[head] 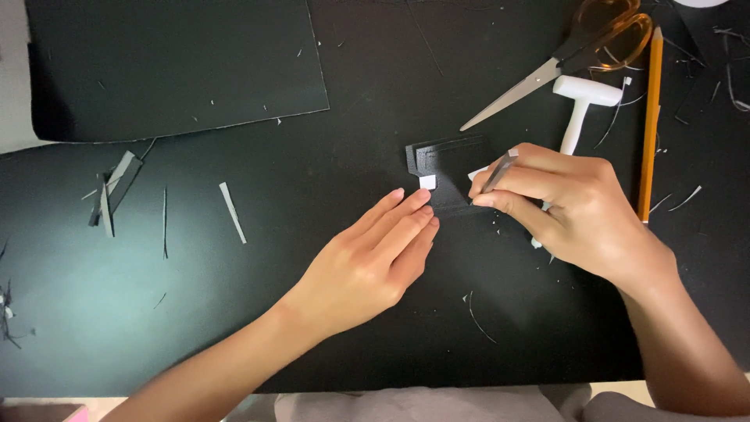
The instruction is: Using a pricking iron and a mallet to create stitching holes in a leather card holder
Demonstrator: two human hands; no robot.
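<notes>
While the left hand lies flat with its fingers together and stretched out, their tips pressing the near left corner of a small stack of black cut card pieces, the right hand has its fingers pinched shut around a thin grey blade-like tool, whose tip meets the stack's right side. The stack sits a little right of the middle of the black work mat, towards its far edge. A small white square tab lies on the stack just beyond the left fingertips, and another white scrap shows beside the tool. Judging by the thin grey and black offcut strips strewn over the left half of the mat, much cutting seems already done; the stack looks assembled but not finished, with the white bits still in place. Orange-handled scissors lie at the far right corner, a white T-shaped plastic tool just near of them, and a yellow pencil along the right edge. A large black sheet covers the far left corner.
</notes>
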